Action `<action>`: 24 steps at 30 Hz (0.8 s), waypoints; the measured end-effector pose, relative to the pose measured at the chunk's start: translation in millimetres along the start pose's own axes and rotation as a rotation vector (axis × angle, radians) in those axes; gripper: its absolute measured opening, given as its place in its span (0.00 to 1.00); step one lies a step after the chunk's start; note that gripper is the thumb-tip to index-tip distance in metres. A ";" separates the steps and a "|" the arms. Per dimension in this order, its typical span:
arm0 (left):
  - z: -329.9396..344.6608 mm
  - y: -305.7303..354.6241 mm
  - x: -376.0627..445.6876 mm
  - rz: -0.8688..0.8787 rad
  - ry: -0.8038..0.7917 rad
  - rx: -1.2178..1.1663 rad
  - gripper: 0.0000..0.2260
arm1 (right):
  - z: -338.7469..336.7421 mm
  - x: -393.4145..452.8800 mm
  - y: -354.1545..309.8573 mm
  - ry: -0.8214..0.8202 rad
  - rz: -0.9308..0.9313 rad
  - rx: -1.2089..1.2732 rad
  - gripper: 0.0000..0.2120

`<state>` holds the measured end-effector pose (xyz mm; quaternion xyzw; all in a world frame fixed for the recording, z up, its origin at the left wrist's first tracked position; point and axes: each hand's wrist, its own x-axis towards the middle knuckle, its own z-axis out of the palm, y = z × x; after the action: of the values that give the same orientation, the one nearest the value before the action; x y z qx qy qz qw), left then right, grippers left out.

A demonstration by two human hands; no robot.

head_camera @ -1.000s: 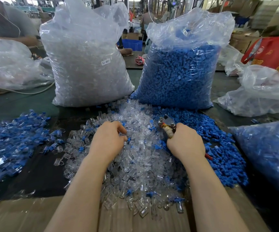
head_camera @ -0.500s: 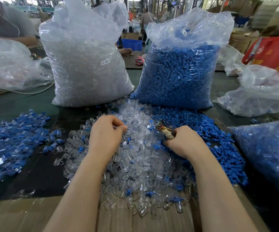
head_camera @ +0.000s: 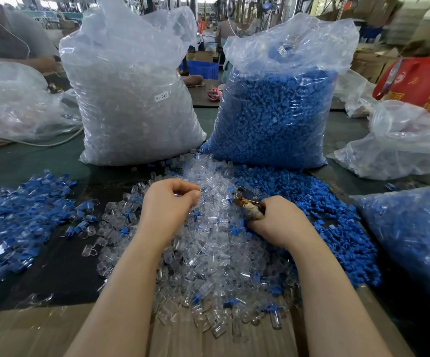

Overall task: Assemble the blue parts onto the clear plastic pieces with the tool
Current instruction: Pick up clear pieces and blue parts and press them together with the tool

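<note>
My left hand point(head_camera: 169, 202) is curled, its fingertips point(head_camera: 192, 194) pinching what seems a small clear piece over the clear pile point(head_camera: 203, 253); I cannot tell its long axis. To the right of these fingers, near but apart, my right hand point(head_camera: 277, 220) grips the tool point(head_camera: 246, 202), its nose pointing toward them. The loose blue parts point(head_camera: 312, 202) lie beyond the right hand. I judge the tool hand must fetch blue first; between the hands is open room.

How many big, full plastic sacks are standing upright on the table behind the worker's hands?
2. The tall clear plastic sack of clear pieces stands at back left; the tall clear plastic sack of blue parts stands beside it at back right. Flatter bags lie at the edges, and more may be out of view.
</note>
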<state>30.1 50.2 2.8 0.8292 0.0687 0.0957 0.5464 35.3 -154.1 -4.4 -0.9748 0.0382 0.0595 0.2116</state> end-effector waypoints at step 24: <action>2.7 7.7 -6.5 -0.045 -0.051 -0.036 0.03 | 1.8 -10.0 -14.7 0.107 0.135 -0.119 0.11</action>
<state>24.5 43.4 8.3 0.8197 0.0718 0.0632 0.5648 26.6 -139.6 1.3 -0.9826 0.1116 0.0237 0.1464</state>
